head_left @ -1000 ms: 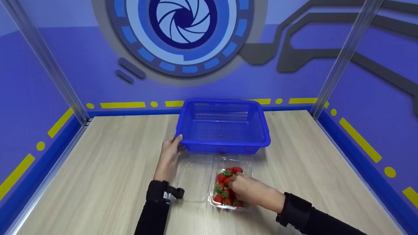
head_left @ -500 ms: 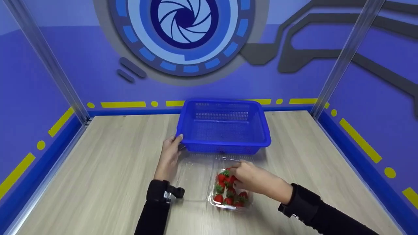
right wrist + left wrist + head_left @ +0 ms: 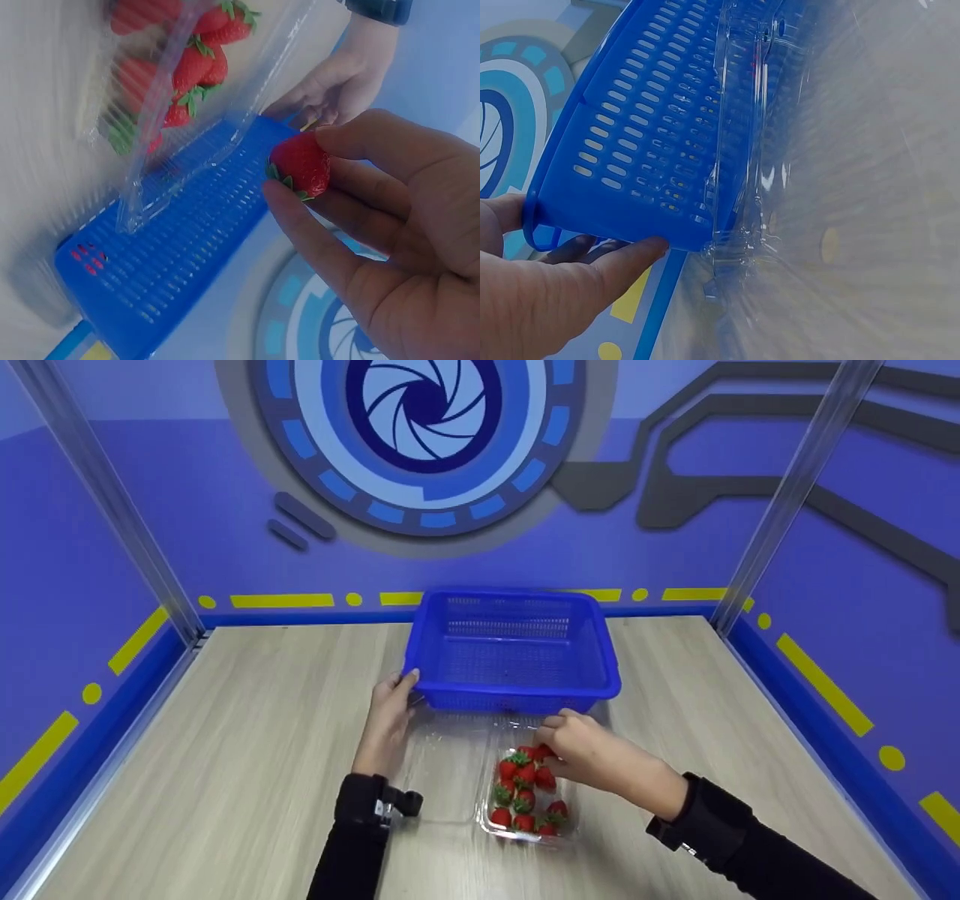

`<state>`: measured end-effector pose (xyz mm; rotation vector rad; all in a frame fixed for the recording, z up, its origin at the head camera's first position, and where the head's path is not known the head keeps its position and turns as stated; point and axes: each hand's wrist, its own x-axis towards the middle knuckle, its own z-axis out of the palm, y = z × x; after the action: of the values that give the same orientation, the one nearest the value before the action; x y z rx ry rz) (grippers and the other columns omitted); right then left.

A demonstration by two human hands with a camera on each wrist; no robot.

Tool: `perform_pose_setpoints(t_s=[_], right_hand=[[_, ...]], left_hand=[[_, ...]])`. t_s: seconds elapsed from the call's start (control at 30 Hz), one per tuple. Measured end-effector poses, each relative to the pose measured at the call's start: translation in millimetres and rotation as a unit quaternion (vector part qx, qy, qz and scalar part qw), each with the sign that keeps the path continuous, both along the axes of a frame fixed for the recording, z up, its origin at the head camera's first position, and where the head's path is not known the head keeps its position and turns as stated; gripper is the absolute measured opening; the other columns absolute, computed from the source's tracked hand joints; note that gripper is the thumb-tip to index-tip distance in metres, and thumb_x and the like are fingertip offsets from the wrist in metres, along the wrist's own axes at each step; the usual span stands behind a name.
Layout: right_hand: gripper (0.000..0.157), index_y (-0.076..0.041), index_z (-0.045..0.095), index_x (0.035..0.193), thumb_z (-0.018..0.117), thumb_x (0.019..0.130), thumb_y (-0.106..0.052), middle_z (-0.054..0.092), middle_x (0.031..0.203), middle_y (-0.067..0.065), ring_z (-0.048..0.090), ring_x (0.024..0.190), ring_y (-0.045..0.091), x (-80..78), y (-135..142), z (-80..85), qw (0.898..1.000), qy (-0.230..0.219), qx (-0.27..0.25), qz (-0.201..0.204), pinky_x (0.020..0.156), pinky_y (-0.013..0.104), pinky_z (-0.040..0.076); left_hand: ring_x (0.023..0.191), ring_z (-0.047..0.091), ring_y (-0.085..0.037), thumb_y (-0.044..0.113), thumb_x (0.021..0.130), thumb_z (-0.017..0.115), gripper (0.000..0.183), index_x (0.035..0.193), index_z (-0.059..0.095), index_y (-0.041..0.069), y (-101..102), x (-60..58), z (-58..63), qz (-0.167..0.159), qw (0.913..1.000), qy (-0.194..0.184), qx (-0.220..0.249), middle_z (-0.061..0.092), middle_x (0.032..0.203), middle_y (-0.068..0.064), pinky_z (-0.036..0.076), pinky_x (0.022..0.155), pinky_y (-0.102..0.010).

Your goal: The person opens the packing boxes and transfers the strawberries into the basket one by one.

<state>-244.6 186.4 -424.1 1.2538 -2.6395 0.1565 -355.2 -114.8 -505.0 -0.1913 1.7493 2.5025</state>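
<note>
My left hand [image 3: 386, 720] holds the front left corner of a blue plastic basket [image 3: 517, 691] with slotted sides; in the left wrist view its thumb and fingers [image 3: 630, 264] lie about the rim and wall. A strawberry [image 3: 301, 161] with green leaves is pinched between the thumb and fingers of my right hand [image 3: 600, 754]. That hand is over the far right part of a clear plastic clamshell box [image 3: 517, 835]. Several strawberries [image 3: 524, 800] lie in the box, some hidden behind the hand in the head view.
The clamshell's clear lid [image 3: 446, 780] lies spread open on the left. Behind the box stands the basket, with no fruit seen inside. A wooden tabletop [image 3: 285, 720] runs to blue printed walls [image 3: 187, 510] on three sides.
The right hand has moved from among the strawberries up toward the box's far end and slightly right, uncovering more fruit. My left hand and the basket keep their place.
</note>
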Motion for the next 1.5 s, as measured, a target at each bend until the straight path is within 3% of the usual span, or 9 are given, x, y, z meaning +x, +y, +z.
perform_pose_setpoints(t_s=[0.2, 0.43, 0.7, 0.9, 1.03, 1.23, 1.5], right_hand=[[0.014, -0.005, 0.066, 0.083, 0.079, 0.08, -0.001, 0.065, 0.076, 0.004, 0.055, 0.07, 0.019, -3.6, 1.6, 5.9, 1.0, 0.009, -0.011, -0.001, 0.063, 0.031, 0.049], [0.01, -0.004, 0.07, 0.085, 0.079, 0.082, -0.002, 0.069, 0.081, 0.007, 0.061, 0.071, 0.022, -23.3, 5.2, 14.9, 0.999, 0.022, -0.039, -0.01, 0.064, 0.034, 0.054], [0.01, 0.0, 0.071, 0.09, 0.075, 0.081, 0.003, 0.071, 0.085, 0.012, 0.068, 0.079, 0.028, -75.9, 19.8, 26.6, 0.995, 0.009, -0.083, -0.06, 0.071, 0.041, 0.06], [0.01, 0.003, 0.073, 0.093, 0.072, 0.083, 0.002, 0.072, 0.086, 0.016, 0.067, 0.078, 0.03, -119.4, 35.5, 20.9, 0.99, -0.042, -0.076, -0.11, 0.068, 0.041, 0.057], [0.009, 0.004, 0.074, 0.091, 0.072, 0.082, 0.003, 0.072, 0.085, 0.015, 0.067, 0.077, 0.027, -137.3, 42.0, 13.7, 0.985, -0.074, -0.073, -0.135, 0.069, 0.039, 0.058], [0.009, 0.002, 0.075, 0.093, 0.072, 0.084, 0.0, 0.073, 0.088, 0.014, 0.068, 0.08, 0.026, -144.6, 43.8, 5.6, 0.98, -0.109, -0.069, -0.155, 0.074, 0.039, 0.059], [0.007, 0.002, 0.075, 0.09, 0.073, 0.083, 0.0, 0.073, 0.084, 0.012, 0.065, 0.077, 0.025, -145.6, 50.6, -1.4, 0.98, -0.106, -0.066, -0.154, 0.072, 0.04, 0.056]], left_hand=[[0.127, 0.055, -0.033, 0.02, 0.107, 0.054, 0.047, 0.145, 0.045, -0.004, -1.0, 0.9, -1.0, 0.002, 1.0, -0.002, 0.009, 0.052, 0.144, -0.027, 0.04, 0.113, -0.05], [0.134, 0.052, -0.037, 0.02, 0.107, 0.053, 0.054, 0.151, 0.037, -0.008, -0.9, -1.4, -2.3, 0.001, 1.0, 0.005, -0.008, 0.049, 0.146, -0.029, 0.04, 0.114, -0.052], [0.134, 0.052, -0.04, 0.019, 0.107, 0.053, 0.054, 0.15, 0.037, -0.009, -0.7, -1.6, -0.3, 0.004, 0.9999, 0.01, -0.009, 0.048, 0.146, -0.032, 0.04, 0.113, -0.053], [0.134, 0.051, -0.04, 0.018, 0.107, 0.052, 0.052, 0.149, 0.038, -0.01, 0.2, -2.3, -0.5, 0.004, 0.9999, 0.008, -0.008, 0.049, 0.145, -0.032, 0.04, 0.113, -0.054], [0.135, 0.051, -0.04, 0.019, 0.107, 0.053, 0.054, 0.15, 0.037, -0.009, 1.8, -2.8, -0.8, 0.001, 1.0, 0.004, -0.008, 0.048, 0.147, -0.032, 0.038, 0.114, -0.054], [0.133, 0.053, -0.039, 0.019, 0.107, 0.053, 0.051, 0.148, 0.041, -0.009, 1.8, -1.8, -1.6, 0.006, 1.0, -0.002, -0.003, 0.049, 0.146, -0.031, 0.039, 0.114, -0.054], [0.134, 0.051, -0.036, 0.021, 0.107, 0.054, 0.055, 0.151, 0.036, -0.007, 0.5, 0.3, -1.7, -0.007, 0.9998, 0.016, 0.002, 0.047, 0.148, -0.029, 0.038, 0.115, -0.052]])
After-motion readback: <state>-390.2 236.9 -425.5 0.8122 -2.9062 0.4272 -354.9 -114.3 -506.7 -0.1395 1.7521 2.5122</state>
